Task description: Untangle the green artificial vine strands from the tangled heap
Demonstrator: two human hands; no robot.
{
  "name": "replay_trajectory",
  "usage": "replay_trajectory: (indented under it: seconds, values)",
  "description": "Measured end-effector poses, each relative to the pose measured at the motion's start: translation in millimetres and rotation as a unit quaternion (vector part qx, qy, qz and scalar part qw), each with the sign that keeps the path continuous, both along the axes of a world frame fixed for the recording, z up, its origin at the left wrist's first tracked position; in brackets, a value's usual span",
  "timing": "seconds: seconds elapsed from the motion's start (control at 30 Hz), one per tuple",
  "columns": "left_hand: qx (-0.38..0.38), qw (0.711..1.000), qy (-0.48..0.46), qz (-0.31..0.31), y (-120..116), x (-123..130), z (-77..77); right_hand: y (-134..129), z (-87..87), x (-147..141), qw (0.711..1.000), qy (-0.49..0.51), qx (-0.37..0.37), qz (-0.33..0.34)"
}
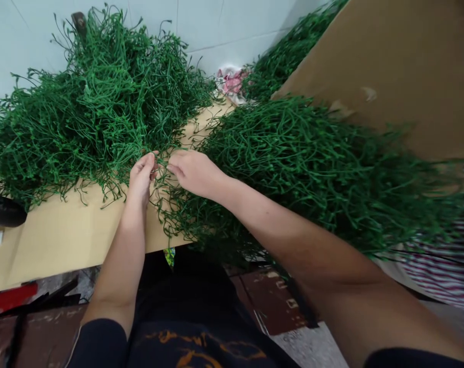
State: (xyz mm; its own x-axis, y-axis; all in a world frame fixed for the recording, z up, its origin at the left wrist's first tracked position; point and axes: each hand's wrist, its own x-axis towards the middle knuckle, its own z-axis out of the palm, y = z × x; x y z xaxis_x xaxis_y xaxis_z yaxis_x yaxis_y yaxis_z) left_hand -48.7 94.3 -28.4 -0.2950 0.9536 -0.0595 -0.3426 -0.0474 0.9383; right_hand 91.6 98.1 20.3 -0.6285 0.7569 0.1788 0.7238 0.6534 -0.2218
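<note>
Both my hands meet over a cardboard sheet, between two heaps of thin green plastic stems with small budded tips. My left hand is closed, thumb against the fingers, on a green stem. Just to its right, my right hand pinches at the same small tangle of stems, its fingertips partly hidden. The larger heap of green stems rises behind and left of my hands. Another heap of green stems spreads under and beyond my right forearm.
A large cardboard panel leans at the upper right. A pink and white cloth lies against the tiled wall. A black cylindrical object stands at the left edge. Striped fabric hangs at the right.
</note>
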Motion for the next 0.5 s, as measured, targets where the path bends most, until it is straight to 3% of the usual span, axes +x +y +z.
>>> replay_trajectory:
  seconds: [0.3,0.43,0.5]
  values:
    - [-0.006,0.996,-0.020,-0.090,-2.9,-0.4,5.8,-8.4,-8.9,0.3,0.999,-0.009,-0.037,0.037]
    - [-0.038,0.998,-0.028,-0.039,2.5,7.0,3.1,-16.9,-5.9,-0.5,0.999,-0.012,-0.046,0.016]
    - [-0.061,0.997,-0.042,0.012,6.4,4.4,1.2,-33.7,-5.0,-4.2,0.996,-0.031,-0.065,0.051]
